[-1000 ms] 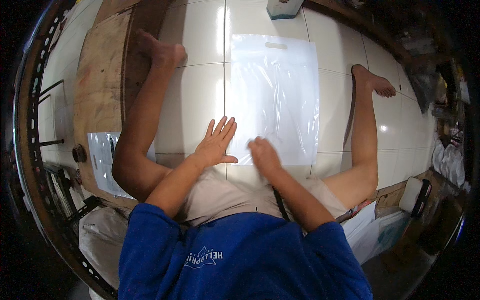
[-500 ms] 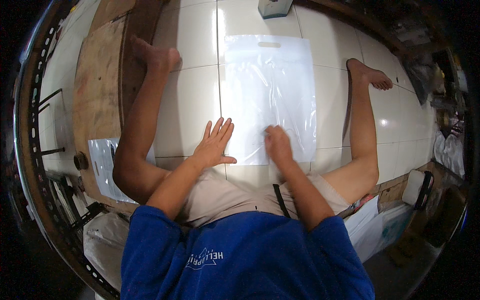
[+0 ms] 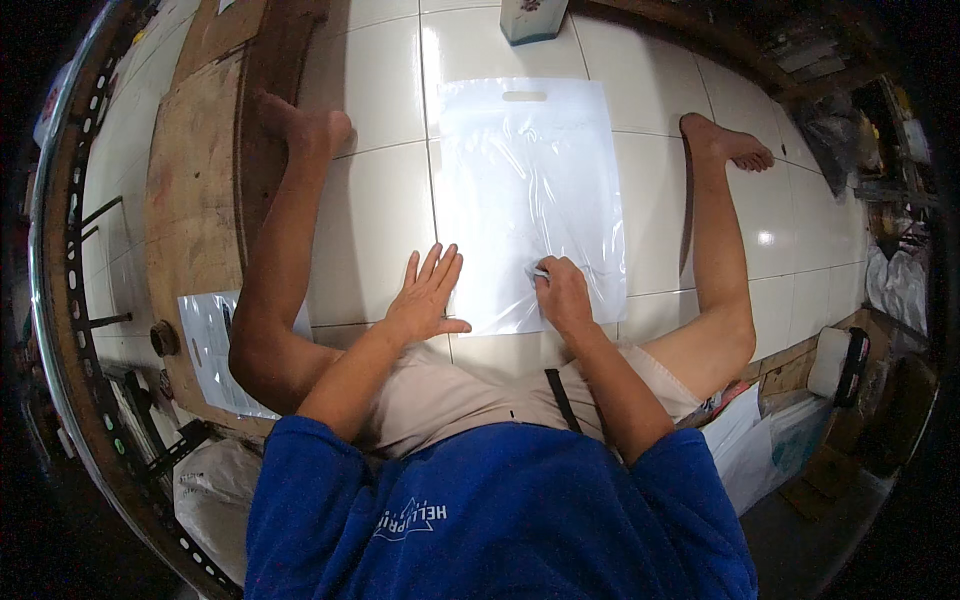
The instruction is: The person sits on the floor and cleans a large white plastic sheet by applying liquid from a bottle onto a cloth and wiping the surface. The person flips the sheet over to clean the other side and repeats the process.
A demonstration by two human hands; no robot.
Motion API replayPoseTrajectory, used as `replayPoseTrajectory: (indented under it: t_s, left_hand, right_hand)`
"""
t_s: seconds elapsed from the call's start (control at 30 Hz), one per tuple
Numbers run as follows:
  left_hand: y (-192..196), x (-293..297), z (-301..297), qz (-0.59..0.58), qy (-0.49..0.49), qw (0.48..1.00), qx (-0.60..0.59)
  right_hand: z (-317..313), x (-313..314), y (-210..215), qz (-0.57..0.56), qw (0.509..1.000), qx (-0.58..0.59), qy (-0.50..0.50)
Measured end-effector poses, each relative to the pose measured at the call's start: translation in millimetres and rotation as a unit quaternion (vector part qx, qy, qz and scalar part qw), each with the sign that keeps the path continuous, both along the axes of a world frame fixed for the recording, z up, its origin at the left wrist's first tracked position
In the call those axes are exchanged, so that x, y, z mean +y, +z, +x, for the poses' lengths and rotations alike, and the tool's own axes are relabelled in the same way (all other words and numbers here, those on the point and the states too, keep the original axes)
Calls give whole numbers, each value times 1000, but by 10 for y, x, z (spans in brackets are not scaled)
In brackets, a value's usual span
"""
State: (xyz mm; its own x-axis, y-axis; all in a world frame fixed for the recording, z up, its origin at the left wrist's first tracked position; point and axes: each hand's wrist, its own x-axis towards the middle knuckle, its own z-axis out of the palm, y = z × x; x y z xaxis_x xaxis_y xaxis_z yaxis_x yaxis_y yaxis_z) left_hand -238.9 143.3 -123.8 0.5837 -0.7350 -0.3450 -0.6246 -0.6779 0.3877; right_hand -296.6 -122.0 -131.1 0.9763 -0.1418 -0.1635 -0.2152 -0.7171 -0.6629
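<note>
A white plastic bag (image 3: 500, 190) with a punched handle slot at its far end lies flat on the tiled floor between my legs. Its surface is glossy and wrinkled down the middle. My left hand (image 3: 425, 300) rests palm down at the bag's near left edge, fingers spread, holding nothing. On the near right part of the bag, my right hand (image 3: 566, 297) is closed, pinching a small pale wad (image 3: 541, 269) against the plastic. Whether this wad is cloth or crumpled plastic I cannot tell.
A wooden board (image 3: 195, 180) runs along the left, with another white plastic bag (image 3: 205, 350) beside my left knee. A pale container (image 3: 530, 22) stands beyond the bag. At the left is a perforated metal rail (image 3: 62, 270); white sheets (image 3: 745, 440) lie at right.
My right hand, blurred before, has shifted slightly nearer and now shows the pale wad at its fingertips. The left hand stays in place. The whole view has shifted a little.
</note>
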Motion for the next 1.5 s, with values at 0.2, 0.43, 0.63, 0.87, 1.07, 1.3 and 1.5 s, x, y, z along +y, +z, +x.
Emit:
replayPoseTrajectory:
  t_s: [0.2, 0.43, 0.63, 0.87, 1.07, 1.3, 1.5]
  left_hand:
    - [47, -20, -6, 33, 6, 999, -8]
    - [61, -26, 12, 50, 11, 999, 4]
    - [28, -19, 0, 45, 14, 999, 11]
    - [148, -90, 40, 76, 10, 997, 32]
    - [104, -81, 51, 50, 12, 998, 22]
    - [88, -24, 10, 37, 11, 999, 2]
    - [83, -51, 21, 49, 15, 998, 26]
  right_hand:
    - [-35, 100, 131, -24, 999, -22, 3]
    - [34, 161, 1, -28, 999, -29, 22]
    - [-268, 688, -2, -5, 990, -11, 139]
    - [499, -174, -153, -28, 997, -75, 15]
    - [430, -179, -308, 47, 987, -88, 127]
    - [246, 256, -364, 18, 978, -123, 167]
    - [979, -228, -81, 19, 990, -42, 133]
